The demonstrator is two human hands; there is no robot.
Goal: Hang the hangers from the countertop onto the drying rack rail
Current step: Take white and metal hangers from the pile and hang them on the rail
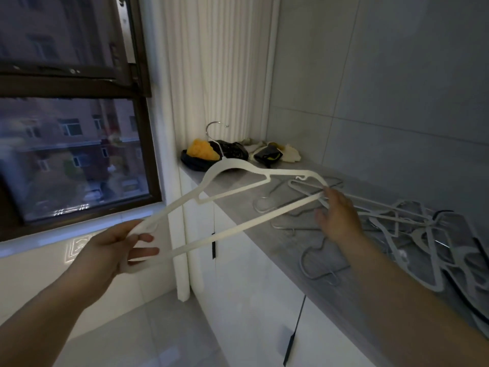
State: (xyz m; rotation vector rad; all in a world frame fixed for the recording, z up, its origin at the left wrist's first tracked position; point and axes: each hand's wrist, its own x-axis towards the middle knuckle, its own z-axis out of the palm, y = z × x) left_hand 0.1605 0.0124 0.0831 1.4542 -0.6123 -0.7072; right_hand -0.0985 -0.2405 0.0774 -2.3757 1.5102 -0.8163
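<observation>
The left hand [113, 250], at 7 o'clock, curls its fingers round one end of a white plastic hanger [230, 165], which it holds in the air at a tilt with the metal hook toward 12 o'clock. The right hand [338, 221], at 3 o'clock, touches the hanger's other end with loose, nearly straight fingers. Below it, on the grey countertop [280, 250], a tangled pile of white plastic and metal wire hangers [412, 234] lies at 4 o'clock.
</observation>
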